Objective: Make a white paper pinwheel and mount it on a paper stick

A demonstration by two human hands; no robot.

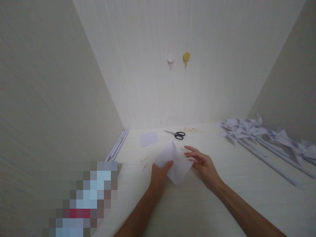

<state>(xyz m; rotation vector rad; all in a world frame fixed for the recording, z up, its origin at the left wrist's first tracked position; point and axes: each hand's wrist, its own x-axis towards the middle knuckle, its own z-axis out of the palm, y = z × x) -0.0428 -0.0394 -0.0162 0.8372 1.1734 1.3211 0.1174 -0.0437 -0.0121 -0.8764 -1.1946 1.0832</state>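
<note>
A creased sheet of white paper (181, 166) is bent up along a fold, with one point toward the back. My left hand (159, 176) is closed on its left side, thumb pressed on top and the other fingers hidden beneath. At the paper's right corner is my right hand (203, 166), its fingers stretched out and apart; whether it pinches the corner is unclear. Beyond the hands lie black-handled scissors (179, 135), blades pointing left. A flat square piece of paper (149, 139) rests left of them.
Rolled paper sticks (117, 145) lie along the left wall. Several paper pinwheels (243, 131) on paper sticks are heaped at the right. Small brown slivers (144, 163) are scattered on the white surface. A white hook (171, 59) and a yellow hook (186, 57) are on the back wall.
</note>
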